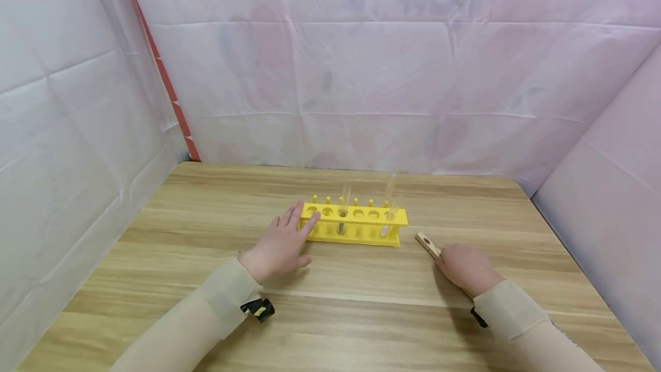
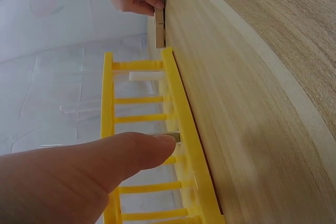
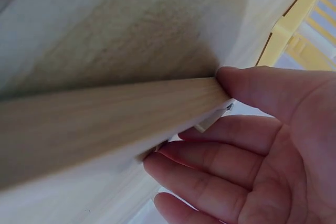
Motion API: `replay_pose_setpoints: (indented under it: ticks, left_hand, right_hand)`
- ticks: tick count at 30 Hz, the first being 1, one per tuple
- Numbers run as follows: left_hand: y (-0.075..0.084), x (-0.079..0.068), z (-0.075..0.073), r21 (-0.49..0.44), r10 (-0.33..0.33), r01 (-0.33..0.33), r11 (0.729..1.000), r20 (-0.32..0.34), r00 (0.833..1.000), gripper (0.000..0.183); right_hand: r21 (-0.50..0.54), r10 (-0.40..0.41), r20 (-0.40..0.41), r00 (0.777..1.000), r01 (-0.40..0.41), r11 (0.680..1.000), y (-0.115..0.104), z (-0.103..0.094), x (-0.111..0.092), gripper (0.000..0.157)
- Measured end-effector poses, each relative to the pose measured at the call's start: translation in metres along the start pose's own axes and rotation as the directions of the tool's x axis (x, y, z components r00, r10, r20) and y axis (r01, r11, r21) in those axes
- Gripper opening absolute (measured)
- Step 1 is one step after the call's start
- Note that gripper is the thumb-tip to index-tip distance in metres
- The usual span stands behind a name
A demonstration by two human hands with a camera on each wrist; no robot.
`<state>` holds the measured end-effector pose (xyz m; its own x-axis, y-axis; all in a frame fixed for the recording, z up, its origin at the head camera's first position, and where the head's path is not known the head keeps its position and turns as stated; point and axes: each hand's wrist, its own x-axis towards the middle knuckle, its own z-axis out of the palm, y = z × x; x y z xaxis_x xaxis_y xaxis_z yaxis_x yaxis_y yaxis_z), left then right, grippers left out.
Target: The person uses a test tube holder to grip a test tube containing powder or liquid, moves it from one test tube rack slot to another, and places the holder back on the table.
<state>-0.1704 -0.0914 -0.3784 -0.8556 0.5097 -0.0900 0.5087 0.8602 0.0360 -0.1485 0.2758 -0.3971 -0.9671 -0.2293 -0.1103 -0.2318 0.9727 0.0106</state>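
Note:
A yellow test tube rack [image 1: 356, 240] stands on the table. My left hand [image 1: 281, 243] rests on its left end, fingers spread fairly straight and thumb [image 2: 131, 153] extended along the front. Clear test tubes stand in the rack: one [image 1: 346, 195] in the third hole from the left, dark at its bottom, another [image 1: 393, 210] in the rightmost hole, white at its bottom. Behind that one rises a further clear tube [image 1: 391, 183]. To the right of the rack, my right hand [image 1: 467, 268] pinches a wooden test tube holder [image 1: 427, 245] between thumb and fingers, low over the table.
The wood-grain table [image 1: 330, 326] is enclosed by pale cloth walls at the back [image 1: 361, 73], left and right. A row of yellow pegs [image 1: 355, 202] runs along the rack's back. Each wrist wears a strapped-on device [image 1: 262, 309].

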Motion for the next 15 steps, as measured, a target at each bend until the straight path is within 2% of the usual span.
replay_pose_setpoints:
  ticks: [8,15]
  left_hand:
    - [0.0009,-0.0014,0.0003,-0.004,-0.001,0.001,1.0,-0.025,1.0,0.089]
    - [0.0,-0.0003,0.0018,0.005,-0.009,0.009,1.0,-0.015,1.0,0.091]
  right_hand:
    - [-0.039,-0.016,-0.015,1.0,0.016,0.999,-0.0019,-0.0019,-0.0009,0.029]
    - [-0.007,-0.003,-0.017,1.0,0.003,1.0,0.0011,-0.0016,0.0003,0.03]
